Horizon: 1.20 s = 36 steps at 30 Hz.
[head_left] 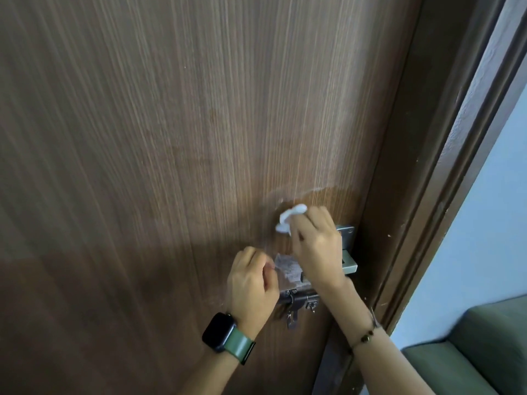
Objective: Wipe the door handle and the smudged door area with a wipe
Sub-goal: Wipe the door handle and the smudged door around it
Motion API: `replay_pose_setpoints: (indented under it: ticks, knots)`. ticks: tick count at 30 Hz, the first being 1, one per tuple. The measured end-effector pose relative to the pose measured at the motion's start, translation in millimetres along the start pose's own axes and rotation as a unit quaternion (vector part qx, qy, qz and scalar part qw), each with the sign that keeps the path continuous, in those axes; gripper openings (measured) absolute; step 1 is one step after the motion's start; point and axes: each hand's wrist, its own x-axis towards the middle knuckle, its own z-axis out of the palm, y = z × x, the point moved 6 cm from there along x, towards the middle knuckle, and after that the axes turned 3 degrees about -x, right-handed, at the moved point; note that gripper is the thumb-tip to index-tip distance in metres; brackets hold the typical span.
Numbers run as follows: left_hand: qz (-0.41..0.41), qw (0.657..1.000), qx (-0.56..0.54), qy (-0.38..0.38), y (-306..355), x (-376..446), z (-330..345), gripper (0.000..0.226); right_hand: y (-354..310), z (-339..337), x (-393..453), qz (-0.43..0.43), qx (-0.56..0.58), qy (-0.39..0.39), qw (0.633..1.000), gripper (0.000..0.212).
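Observation:
A brown wood-grain door (171, 138) fills the view. My right hand (316, 240) presses a crumpled white wipe (289, 219) against the door just left of the metal door handle (349, 260), which the hand partly hides. A pale, damp-looking streak (293, 192) curves above the wipe. My left hand (252, 283) is lower and to the left, pinching a clear crinkled wrapper (288, 267) with printed text. It wears a dark watch with a green strap.
A metal slide bolt (298, 305) is fixed to the door below the handle, under my right wrist. The dark door frame (422, 195) runs down the right side. Beyond it are a pale wall (490, 223) and a green sofa (484, 352).

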Motion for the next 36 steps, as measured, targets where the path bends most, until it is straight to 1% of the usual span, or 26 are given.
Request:
replay_pose_setpoints:
  ticks: [2, 3, 4, 6, 7, 8, 9, 10, 11, 14, 15, 16, 17, 18, 20, 22, 23, 24, 26, 28, 29, 30, 31, 33, 35, 36]
  knots:
    - [-0.005, 1.0, -0.002, 0.0, -1, 0, 3, 0.011, -9, 1, 19, -0.003, 0.004, 0.053, 0.999, 0.015]
    - [-0.006, 1.0, -0.003, 0.001, -1, 0, 3, 0.013, -14, 4, 19, -0.013, 0.003, 0.061, 0.998, 0.017]
    - [-0.003, 1.0, -0.003, 0.001, -1, 1, 3, 0.016, -18, 9, 12, -0.034, 0.003, 0.05, 0.998, 0.017]
    - [0.008, 1.0, -0.003, 0.003, -1, 2, 1, 0.021, -23, 20, -18, -0.092, 0.003, -0.027, 0.995, 0.01]
    - [0.014, 1.0, -0.003, 0.003, 0, 2, 0, 0.022, -23, 23, -34, -0.112, -0.003, -0.072, 0.991, 0.012]
    - [0.018, 1.0, -0.004, 0.004, 1, 3, -1, 0.022, -20, 25, -45, -0.119, -0.009, -0.11, 0.987, 0.016]
    - [0.02, 1.0, -0.006, 0.005, 1, 3, -1, 0.023, -15, 24, -49, -0.111, -0.011, -0.132, 0.985, 0.019]
    - [0.019, 1.0, -0.01, 0.004, 2, 3, -2, 0.023, -10, 20, -44, -0.092, -0.006, -0.131, 0.987, 0.02]
    - [0.016, 1.0, -0.013, 0.003, 2, 3, -1, 0.022, -6, 14, -34, -0.068, 0.004, -0.108, 0.992, 0.02]
    - [0.007, 1.0, -0.013, 0.003, 3, 4, 1, 0.021, -1, -2, 10, -0.009, 0.026, 0.014, 1.0, 0.022]
    - [0.005, 1.0, -0.013, 0.004, 3, 3, 2, 0.02, -4, -3, 20, -0.003, 0.022, 0.041, 0.999, 0.021]
    - [0.003, 1.0, -0.013, 0.006, 2, 3, 2, 0.02, -8, -2, 24, -0.008, 0.019, 0.051, 0.998, 0.019]
    - [0.0, 1.0, -0.013, 0.008, 1, 2, 2, 0.019, -13, 3, 22, -0.028, 0.019, 0.045, 0.998, 0.017]
    - [-0.002, 1.0, -0.01, 0.011, -1, 1, 1, 0.019, -19, 9, 12, -0.057, 0.023, 0.02, 0.998, 0.014]
    - [0.0, 1.0, -0.004, 0.013, -3, 0, -1, 0.019, -24, 23, -21, -0.11, 0.024, -0.067, 0.991, 0.011]
    - [0.005, 1.0, 0.0, 0.01, -6, -3, -3, 0.019, -19, 28, -52, -0.112, 0.004, -0.139, 0.984, 0.018]
    - [0.005, 1.0, -0.002, 0.011, -7, -4, -5, 0.019, -13, 28, -59, -0.093, -0.003, -0.156, 0.983, 0.019]
    - [0.004, 1.0, -0.004, 0.011, -8, -4, -6, 0.018, -5, 25, -57, -0.065, -0.003, -0.153, 0.986, 0.016]
    - [0.005, 1.0, -0.004, 0.01, -10, -5, -7, 0.018, 12, 14, -41, 0.004, 0.003, -0.092, 0.996, 0.01]
    - [0.005, 1.0, -0.001, 0.012, -11, -6, -6, 0.019, 24, 5, -18, 0.059, -0.015, -0.033, 0.998, 0.015]
    - [0.002, 1.0, 0.0, 0.011, -11, -6, -5, 0.02, 25, 4, -11, 0.071, -0.028, -0.02, 0.997, 0.014]
    - [0.0, 1.0, 0.001, 0.01, -11, -7, -3, 0.02, 21, 5, -8, 0.073, -0.036, -0.023, 0.996, 0.012]
    - [-0.002, 1.0, 0.003, 0.007, -11, -7, -2, 0.02, 15, 10, -11, 0.067, -0.038, -0.042, 0.996, 0.011]
    - [-0.001, 1.0, 0.006, 0.001, -10, -9, 1, 0.02, -4, 22, -29, 0.043, -0.042, -0.109, 0.992, 0.022]
    - [0.003, 1.0, 0.01, -0.005, -8, -10, 3, 0.02, -12, 28, -45, 0.03, -0.042, -0.164, 0.985, 0.023]
    - [0.006, 1.0, 0.012, -0.006, -8, -10, 3, 0.02, -8, 28, -46, 0.044, -0.031, -0.18, 0.982, 0.021]
